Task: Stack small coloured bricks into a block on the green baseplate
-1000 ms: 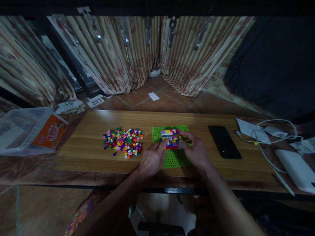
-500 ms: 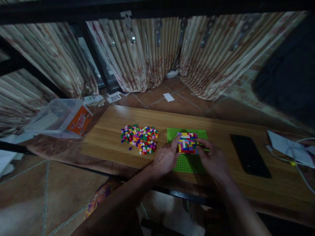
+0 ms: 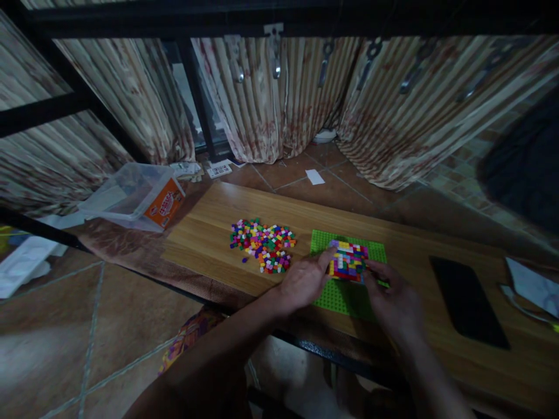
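1. The brick panel (image 3: pixel 348 260) is over the green baseplate (image 3: pixel 336 298) on the tabletop (image 3: pixel 262 206).
2. Fingers of the left hand (image 3: pixel 304 280) touch its left edge, the right hand's (image 3: pixel 395 297) its right; whether either clamps, I cannot tell.
3. Apparently adjusting the panel; the next move calls for even, steady support.

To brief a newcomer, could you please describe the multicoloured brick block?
On the long brown wooden board, find the bright-green studded baseplate. Over it is the multicoloured rectangular brick block, joined together, unlike the scattered small multicoloured cubes to its left.
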The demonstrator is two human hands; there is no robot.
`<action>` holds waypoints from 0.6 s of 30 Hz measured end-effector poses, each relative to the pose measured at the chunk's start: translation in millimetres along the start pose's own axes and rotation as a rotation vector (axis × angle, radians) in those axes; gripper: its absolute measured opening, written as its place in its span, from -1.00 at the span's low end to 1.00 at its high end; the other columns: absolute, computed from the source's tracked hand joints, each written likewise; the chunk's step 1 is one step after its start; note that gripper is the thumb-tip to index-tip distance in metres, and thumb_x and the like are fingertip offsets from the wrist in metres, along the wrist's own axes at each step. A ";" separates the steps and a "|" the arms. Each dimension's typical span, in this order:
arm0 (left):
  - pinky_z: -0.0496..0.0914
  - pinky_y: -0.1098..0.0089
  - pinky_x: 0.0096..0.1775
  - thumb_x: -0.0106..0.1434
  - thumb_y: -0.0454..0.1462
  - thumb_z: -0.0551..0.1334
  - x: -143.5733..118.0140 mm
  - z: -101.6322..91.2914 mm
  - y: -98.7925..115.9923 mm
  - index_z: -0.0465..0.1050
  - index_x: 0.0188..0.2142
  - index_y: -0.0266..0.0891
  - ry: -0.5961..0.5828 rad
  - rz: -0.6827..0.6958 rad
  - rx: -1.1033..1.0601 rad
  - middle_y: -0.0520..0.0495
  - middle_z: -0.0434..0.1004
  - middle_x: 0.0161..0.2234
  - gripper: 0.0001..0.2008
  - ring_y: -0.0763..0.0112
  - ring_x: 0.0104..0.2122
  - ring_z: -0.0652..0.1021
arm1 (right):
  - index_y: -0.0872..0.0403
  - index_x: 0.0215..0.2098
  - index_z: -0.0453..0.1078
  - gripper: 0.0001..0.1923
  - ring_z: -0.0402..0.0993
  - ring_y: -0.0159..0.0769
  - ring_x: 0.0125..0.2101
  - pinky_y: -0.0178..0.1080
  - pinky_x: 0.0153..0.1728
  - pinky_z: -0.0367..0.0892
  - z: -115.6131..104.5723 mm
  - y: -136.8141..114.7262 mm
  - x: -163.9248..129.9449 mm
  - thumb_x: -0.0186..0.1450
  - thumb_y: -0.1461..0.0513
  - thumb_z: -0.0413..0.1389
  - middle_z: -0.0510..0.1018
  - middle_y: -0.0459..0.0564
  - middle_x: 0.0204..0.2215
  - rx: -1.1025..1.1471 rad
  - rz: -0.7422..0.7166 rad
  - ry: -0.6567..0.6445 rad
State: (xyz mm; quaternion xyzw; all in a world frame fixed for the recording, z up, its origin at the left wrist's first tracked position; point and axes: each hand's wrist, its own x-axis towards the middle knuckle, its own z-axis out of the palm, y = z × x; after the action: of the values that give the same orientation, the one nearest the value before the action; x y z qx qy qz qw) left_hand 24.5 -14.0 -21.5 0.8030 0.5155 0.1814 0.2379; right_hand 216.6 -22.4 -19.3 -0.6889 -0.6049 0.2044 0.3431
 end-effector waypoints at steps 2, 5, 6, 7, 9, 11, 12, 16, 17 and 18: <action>0.44 0.23 -0.03 0.31 -0.28 0.13 0.2 -2.5 0.3 -0.12 0.33 -0.19 -0.009 0.012 0.022 -0.21 0.51 0.01 -0.34 0.20 -0.05 0.54 | 0.06 -0.13 0.48 -0.63 0.54 -0.12 -0.28 -0.14 -0.31 0.42 0.8 -0.4 -0.7 0.22 0.04 0.06 0.61 0.12 -0.21 0.017 -0.007 -0.002; 0.46 0.26 -0.10 0.28 -0.32 0.11 1.0 -9.0 -1.0 -0.06 0.32 -0.22 -0.027 0.015 0.034 -0.15 0.57 -0.11 -0.36 0.23 -0.16 0.58 | 0.06 -0.15 0.49 -0.64 0.54 -0.12 -0.28 -0.15 -0.32 0.42 0.3 -1.0 0.3 0.21 0.04 0.07 0.61 0.12 -0.21 0.025 0.005 -0.010; 0.46 0.28 -0.11 0.27 -0.35 0.10 1.4 -12.3 -2.9 -0.01 0.31 -0.21 -0.016 0.006 0.031 -0.12 0.58 -0.13 -0.38 0.25 -0.19 0.58 | 0.06 -0.15 0.50 -0.64 0.54 -0.13 -0.29 -0.15 -0.33 0.41 -0.3 -1.2 0.9 0.21 0.04 0.07 0.61 0.11 -0.21 0.019 0.011 -0.014; 0.46 0.31 -0.13 0.26 -0.37 0.08 1.9 -16.0 -5.9 0.06 0.28 -0.20 0.005 -0.013 0.031 -0.10 0.59 -0.16 -0.41 0.28 -0.22 0.59 | 0.05 -0.15 0.50 -0.64 0.53 -0.14 -0.31 -0.16 -0.34 0.40 -1.0 -1.1 1.5 0.21 0.04 0.07 0.61 0.11 -0.21 0.012 0.012 -0.018; 0.46 0.37 -0.14 0.25 -0.41 0.06 3.1 -24.7 -14.9 0.22 0.20 -0.21 0.082 -0.098 0.060 -0.08 0.59 -0.17 -0.49 0.33 -0.23 0.58 | 0.05 -0.14 0.50 -0.63 0.52 -0.16 -0.35 -0.16 -0.36 0.39 -2.2 -0.5 2.3 0.22 0.03 0.06 0.61 0.10 -0.21 0.003 0.004 -0.024; 0.45 0.39 -0.14 0.26 -0.41 0.04 4.6 -33.6 -26.4 0.38 0.06 -0.22 0.170 -0.216 0.162 -0.10 0.58 -0.18 -0.60 0.34 -0.23 0.58 | 0.05 -0.14 0.50 -0.62 0.51 -0.17 -0.35 -0.17 -0.36 0.38 -2.7 0.6 2.7 0.22 0.03 0.05 0.61 0.09 -0.22 0.003 -0.024 -0.026; 0.44 0.38 -0.12 0.25 -0.40 0.05 5.4 -37.5 -32.1 0.43 0.00 -0.23 0.195 -0.250 0.225 -0.13 0.57 -0.17 -0.64 0.33 -0.22 0.57 | 0.06 -0.14 0.50 -0.62 0.51 -0.17 -0.35 -0.17 -0.36 0.38 -2.6 1.3 2.9 0.23 0.03 0.04 0.61 0.09 -0.23 0.002 -0.039 -0.024; 0.42 0.34 -0.09 0.25 -0.36 0.10 9.1 -45.5 -47.4 0.50 -0.12 -0.23 0.139 -0.248 0.366 -0.16 0.54 -0.16 -0.74 0.28 -0.18 0.54 | 0.06 -0.16 0.50 -0.64 0.51 -0.16 -0.33 -0.17 -0.34 0.37 -1.5 3.0 3.5 0.23 0.05 0.04 0.61 0.09 -0.23 -0.021 -0.067 -0.016; 0.42 0.34 -0.09 0.24 -0.37 0.11 10.1 -45.7 -48.9 0.50 -0.14 -0.24 0.130 -0.237 0.384 -0.17 0.53 -0.16 -0.75 0.27 -0.17 0.53 | 0.07 -0.16 0.50 -0.65 0.51 -0.16 -0.33 -0.17 -0.34 0.37 -1.3 3.2 3.5 0.24 0.05 0.04 0.61 0.09 -0.23 -0.021 -0.071 -0.015; 0.41 0.34 -0.08 0.24 -0.38 0.11 11.1 -45.4 -49.9 0.51 -0.16 -0.25 0.126 -0.227 0.399 -0.19 0.52 -0.15 -0.76 0.26 -0.16 0.53 | 0.07 -0.16 0.50 -0.65 0.51 -0.16 -0.33 -0.17 -0.34 0.37 -1.1 3.5 3.6 0.24 0.05 0.04 0.61 0.09 -0.23 -0.020 -0.077 -0.016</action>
State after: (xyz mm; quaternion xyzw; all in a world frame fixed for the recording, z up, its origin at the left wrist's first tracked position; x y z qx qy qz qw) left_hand -32.4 22.7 -12.1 0.7579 0.6421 0.0979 0.0607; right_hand 220.4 -19.2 -20.5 -0.6668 -0.6358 0.1904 0.3391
